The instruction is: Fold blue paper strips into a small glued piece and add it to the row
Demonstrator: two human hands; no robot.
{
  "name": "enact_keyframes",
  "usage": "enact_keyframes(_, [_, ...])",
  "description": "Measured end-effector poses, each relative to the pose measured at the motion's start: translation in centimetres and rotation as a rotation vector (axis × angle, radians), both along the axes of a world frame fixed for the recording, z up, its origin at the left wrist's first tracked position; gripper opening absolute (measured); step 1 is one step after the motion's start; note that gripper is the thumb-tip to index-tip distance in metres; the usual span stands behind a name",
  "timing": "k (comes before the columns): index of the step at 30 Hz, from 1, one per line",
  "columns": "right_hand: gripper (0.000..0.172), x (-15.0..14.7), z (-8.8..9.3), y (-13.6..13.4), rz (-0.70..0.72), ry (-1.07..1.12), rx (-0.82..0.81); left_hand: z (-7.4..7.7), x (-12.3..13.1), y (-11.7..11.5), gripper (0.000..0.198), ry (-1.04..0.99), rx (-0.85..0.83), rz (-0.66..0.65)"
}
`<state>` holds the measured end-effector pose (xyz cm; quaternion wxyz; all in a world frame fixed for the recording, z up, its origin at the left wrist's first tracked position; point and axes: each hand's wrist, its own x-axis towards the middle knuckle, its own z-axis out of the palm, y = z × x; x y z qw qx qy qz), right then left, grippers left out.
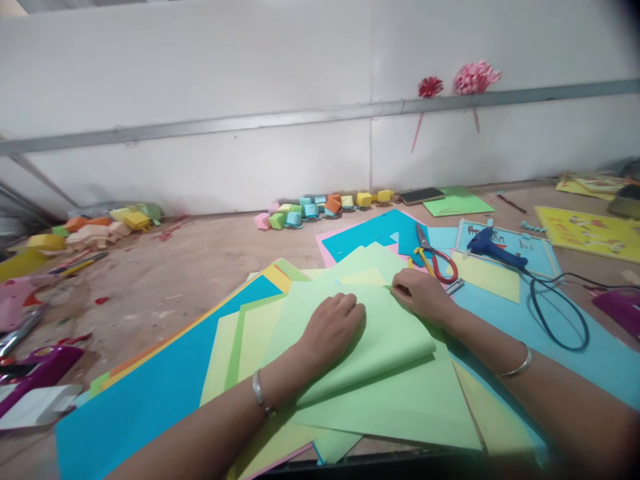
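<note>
A sheet of light green paper (pixel 385 347) is folded over towards the far side, with a rounded, uncreased fold facing me. My left hand (pixel 333 330) rests on top of it, fingers lying over the folded layer and pressing it down. At the far right corner of the sheet, my right hand (pixel 420 293) has its fingers curled and pinched at the paper's edge. Under the fold lie more green and yellow sheets, and a large blue sheet (pixel 150 373) fans out to the left.
Scissors (pixel 440 263) with red handles and a blue glue gun (pixel 497 248) with a looping cord lie beyond my right hand. Small folded paper cubes (pixel 310 210) line the wall. A phone (pixel 423 195) sits nearby. Purple tools (pixel 40 373) are at the left.
</note>
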<state>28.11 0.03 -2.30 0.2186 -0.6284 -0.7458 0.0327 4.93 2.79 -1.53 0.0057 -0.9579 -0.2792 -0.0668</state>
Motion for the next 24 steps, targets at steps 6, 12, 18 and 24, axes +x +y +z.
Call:
enact_keyframes(6, [0.022, 0.0, 0.0, 0.0, -0.005, 0.004, -0.016, -0.5, -0.7, 1.2, 0.024, -0.339, -0.289, -0.232])
enact_keyframes(12, [0.021, 0.1, 0.0, 0.0, 0.009, 0.011, -0.025, 1.3, -1.2, 0.7, 0.075, -0.169, -0.384, -0.256])
enact_keyframes(18, [0.020, 0.1, 0.0, 0.0, 0.013, 0.007, -0.017, 2.0, -1.4, 0.1, 0.085, -0.112, -0.407, -0.295])
enact_keyframes(24, [0.023, 0.1, 0.1, -0.1, 0.013, 0.014, -0.014, 2.1, -1.6, 0.2, 0.090, -0.088, -0.429, -0.359])
